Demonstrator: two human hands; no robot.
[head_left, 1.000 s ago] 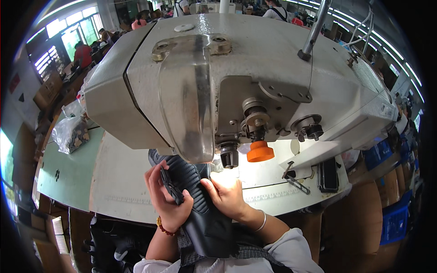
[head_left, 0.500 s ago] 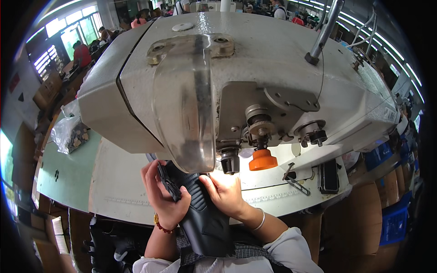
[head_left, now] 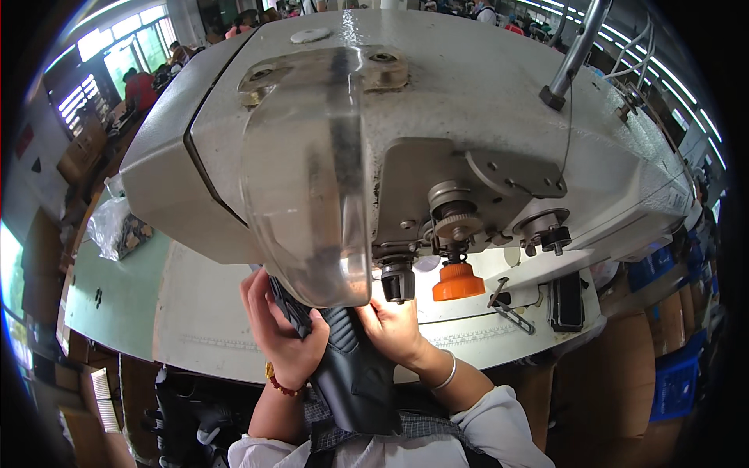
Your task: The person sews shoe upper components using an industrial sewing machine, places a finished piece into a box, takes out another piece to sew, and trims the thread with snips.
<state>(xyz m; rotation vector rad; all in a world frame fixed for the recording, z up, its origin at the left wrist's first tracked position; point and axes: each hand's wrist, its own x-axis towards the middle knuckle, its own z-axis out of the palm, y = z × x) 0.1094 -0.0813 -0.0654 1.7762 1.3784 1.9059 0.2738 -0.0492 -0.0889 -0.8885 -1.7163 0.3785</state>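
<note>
A black, leather-like workpiece (head_left: 355, 390) with a ribbed section lies between my hands, its near end against my lap. It looks like a shoe upper, but the exact kind does not show. My left hand (head_left: 292, 335) is closed on its left side, thumb toward me, gripping a folded dark edge. My right hand (head_left: 394, 331) presses the right side; its fingertips are partly hidden beneath the sewing machine (head_left: 312, 93). The machine's clear plastic guard (head_left: 304, 195) covers the far end of the piece, so the needle area is out of sight.
An orange knob (head_left: 458, 282) and a black knob (head_left: 397, 281) hang low, close to my right hand. On the table's right lie small metal tools (head_left: 511, 312) and a black tray (head_left: 566, 303). A plastic bag (head_left: 117, 226) rests at left. A printed ruler crosses the tabletop.
The machine looks slightly larger in view, as my view shifts. Both hands and the black workpiece have edged a little farther under the guard; both holds stay the same.
</note>
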